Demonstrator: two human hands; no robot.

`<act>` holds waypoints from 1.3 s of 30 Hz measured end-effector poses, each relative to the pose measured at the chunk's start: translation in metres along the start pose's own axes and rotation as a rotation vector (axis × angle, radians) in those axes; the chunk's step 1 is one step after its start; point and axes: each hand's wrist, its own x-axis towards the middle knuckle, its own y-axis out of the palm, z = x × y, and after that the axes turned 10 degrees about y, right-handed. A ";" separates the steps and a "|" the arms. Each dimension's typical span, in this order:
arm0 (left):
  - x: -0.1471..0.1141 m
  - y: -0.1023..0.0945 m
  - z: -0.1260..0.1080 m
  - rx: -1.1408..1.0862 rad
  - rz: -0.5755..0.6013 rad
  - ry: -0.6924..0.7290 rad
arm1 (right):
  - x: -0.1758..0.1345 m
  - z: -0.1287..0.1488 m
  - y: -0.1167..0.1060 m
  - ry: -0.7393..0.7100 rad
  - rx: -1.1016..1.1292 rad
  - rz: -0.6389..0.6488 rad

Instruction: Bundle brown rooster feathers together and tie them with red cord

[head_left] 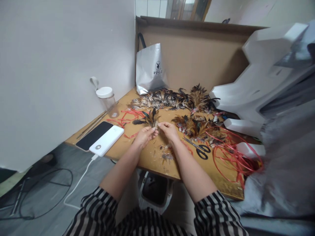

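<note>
Between my hands is a small bunch of brown and black feathers, its tips fanned upward and to the left. My left hand pinches the bunch at its base. Close against it, my right hand has its fingertips pressed together at the same base; whether they grip a quill or a tie is too small to make out. Black-handled scissors lie to the right of my right wrist. Loose feather scraps lie on the wooden table below my hands.
Feather piles line the back and right. Red plastic strips lie left; a tangle of red strips sits right. A clear bottle, phone, white power bank and silver bag stand around. A bin is below the edge.
</note>
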 end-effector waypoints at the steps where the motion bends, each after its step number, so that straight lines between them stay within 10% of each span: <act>1: 0.000 -0.001 0.000 -0.006 -0.019 0.011 | 0.003 -0.001 -0.004 -0.023 -0.058 -0.035; 12: 0.004 -0.002 -0.002 -0.088 -0.130 0.028 | -0.008 0.004 -0.017 -0.322 -1.198 -0.029; 22: 0.004 -0.004 0.000 -0.102 -0.107 0.017 | -0.013 0.009 -0.005 -0.376 -1.488 0.012; 28: 0.003 -0.004 -0.001 -0.134 -0.119 0.016 | -0.006 0.002 -0.009 -0.364 -1.277 -0.019; 39: 0.002 -0.003 -0.004 -0.271 -0.091 -0.110 | 0.004 0.004 -0.015 -0.062 -0.001 0.038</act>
